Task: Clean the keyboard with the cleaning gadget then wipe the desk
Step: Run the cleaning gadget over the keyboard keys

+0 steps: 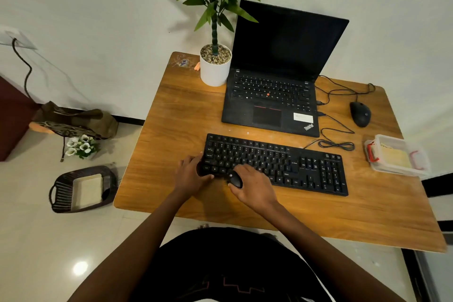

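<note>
Head view: a black full-size keyboard (274, 164) lies across the middle of the brown wooden worktop (171, 130).
Left grip: the left hand (190, 176) clasps the keyboard's 9 o'clock end, fingers curled.
Right grip: the right hand (252, 185) grasps a small rounded black cleaning gadget (235, 180).
Gadget place: on the keys near the keyboard's 7 o'clock corner.
Laptop: an open black laptop (277, 95) at the keyboard's 12 o'clock.

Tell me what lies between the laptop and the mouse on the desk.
Black cables, plugged into the side of the laptop, run across the stretch toward the mouse; the head view shows it.
</note>
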